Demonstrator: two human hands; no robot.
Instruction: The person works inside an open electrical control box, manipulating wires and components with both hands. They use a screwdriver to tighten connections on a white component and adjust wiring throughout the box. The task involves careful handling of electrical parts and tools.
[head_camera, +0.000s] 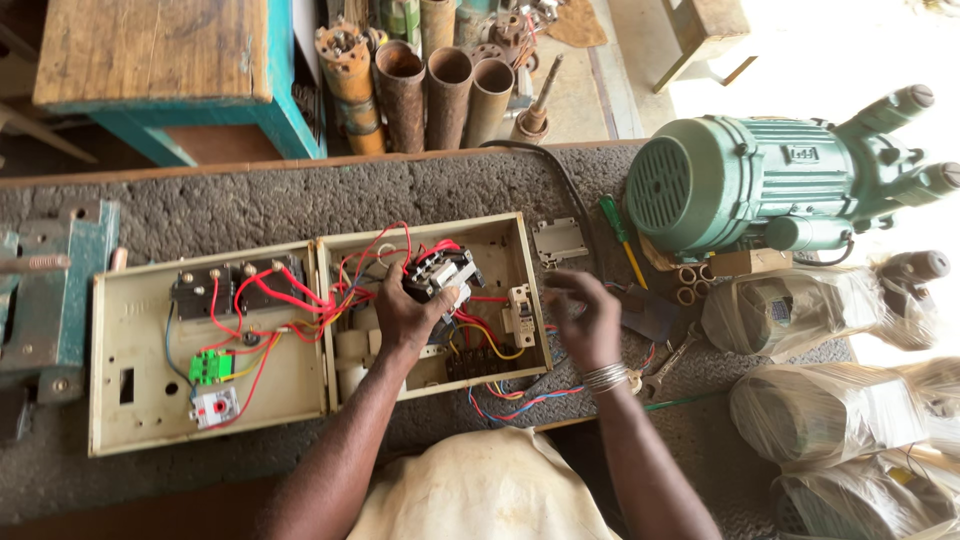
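Observation:
An open cream electrical control box (524, 262) lies on the workbench, its lid (130, 340) folded out to the left with switches and red, yellow and blue wires. My left hand (405, 312) reaches inside the box and grips a black and white contactor block (442, 272). My right hand (585, 315), with metal bangles on the wrist, hovers by the box's right wall with fingers curled and blurred; what it holds, if anything, cannot be made out.
A green electric motor pump (760, 180) sits at the right on the rough grey bench (250, 205). A green-handled screwdriver (620, 235) and a small grey terminal part (558, 240) lie beside the box. Plastic-wrapped motors (800, 310) stack at right; rusty pipes (430, 90) stand behind.

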